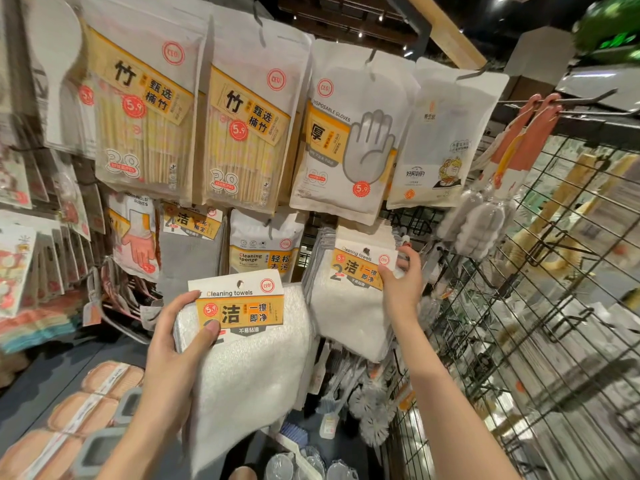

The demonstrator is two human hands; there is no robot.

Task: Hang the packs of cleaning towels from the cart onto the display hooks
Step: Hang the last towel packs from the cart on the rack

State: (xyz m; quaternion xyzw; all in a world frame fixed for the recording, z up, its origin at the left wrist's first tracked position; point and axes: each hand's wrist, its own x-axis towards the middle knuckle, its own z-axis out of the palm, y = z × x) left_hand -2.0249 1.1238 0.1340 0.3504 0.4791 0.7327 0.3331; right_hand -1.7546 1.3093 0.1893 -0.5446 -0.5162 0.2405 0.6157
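My left hand (173, 344) grips a pack of white cleaning towels (249, 355) by the left end of its orange and white card, thumb on the front. The pack hangs down in front of the display, low in the middle. My right hand (401, 285) pinches the right edge of the card on another cleaning towel pack (349, 299), which hangs with several like it on a display hook to the right. The hook itself is hidden behind the packs.
Bamboo chopstick packs (149, 116), disposable glove packs (349, 133) and a cleaning sponge pack (263, 247) hang above and behind. A black wire grid (540, 306) with empty hooks and bottle brushes stands at the right. Sponges (86, 414) lie on the lower left shelf.
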